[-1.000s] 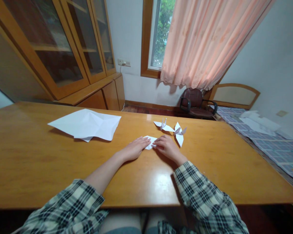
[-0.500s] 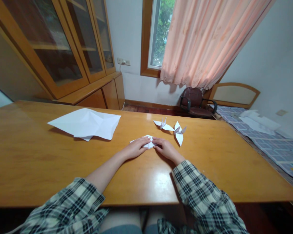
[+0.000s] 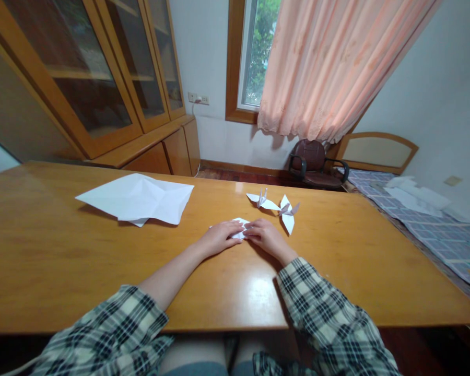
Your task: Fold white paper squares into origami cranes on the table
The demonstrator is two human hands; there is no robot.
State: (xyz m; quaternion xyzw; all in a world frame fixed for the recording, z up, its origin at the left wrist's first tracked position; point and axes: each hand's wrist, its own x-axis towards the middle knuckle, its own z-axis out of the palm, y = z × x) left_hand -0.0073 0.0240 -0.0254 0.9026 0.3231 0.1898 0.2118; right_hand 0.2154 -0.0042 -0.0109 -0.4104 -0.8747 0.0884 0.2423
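Both hands meet near the middle of the long, glossy orange-brown wooden tabletop [image 3: 62, 250], over a small folded piece of white paper [image 3: 239, 227]. The paper lies flat on the wood and only a pale corner of it shows between the fingers. The left hand [image 3: 219, 237] rests palm down with its fingers stretched out and close together, the fingertips lying on the near left part of the paper. The right hand [image 3: 267, 236] comes in from the other side with its knuckles arched and its fingertips on the paper's right edge. From this angle I cannot tell whether it pinches a flap or only presses down. The fingertips of the two hands nearly touch above the fold. Both forearms wear grey-and-cream plaid sleeves, the left one pushed up to the elbow.

Just beyond the right hand stand two small folded white paper cranes, one [image 3: 263, 200] farther back and the other [image 3: 287, 215] nearer and to its right, wing tips close together. Well apart to the left lies a large creased white sheet of paper [image 3: 139, 199], partly lifted along its folds. Behind the tabletop are a wooden cabinet with glass doors [image 3: 102, 78], a peach curtain [image 3: 329, 68] and a dark brown office chair [image 3: 315, 164].
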